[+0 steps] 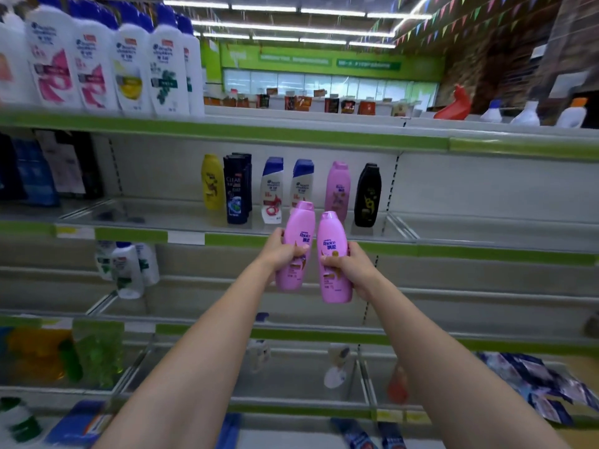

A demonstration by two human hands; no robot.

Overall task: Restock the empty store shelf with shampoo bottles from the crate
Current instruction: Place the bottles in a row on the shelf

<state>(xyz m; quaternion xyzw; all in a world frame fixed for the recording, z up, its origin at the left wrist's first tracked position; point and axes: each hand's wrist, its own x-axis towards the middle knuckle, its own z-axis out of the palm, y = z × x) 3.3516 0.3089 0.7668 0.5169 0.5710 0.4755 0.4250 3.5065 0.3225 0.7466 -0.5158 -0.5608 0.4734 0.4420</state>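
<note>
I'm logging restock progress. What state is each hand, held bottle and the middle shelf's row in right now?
Left hand: grips a pink bottle.
Right hand: grips the other.
Left pink bottle: upright, held short of the shelf.
Right pink bottle: upright, held alongside it.
Middle shelf: partly stocked.
Shelved pink bottle: standing upright.

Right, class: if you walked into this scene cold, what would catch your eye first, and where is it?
Two glossy pink plastic shampoo bottles, the left-hand bottle and the right-hand bottle, are held upright side by side at centre, one in the left hand, one in the right hand. Behind them a green-edged middle shelf carries a short row of mixed bottles, a matching pink bottle among them.
</note>
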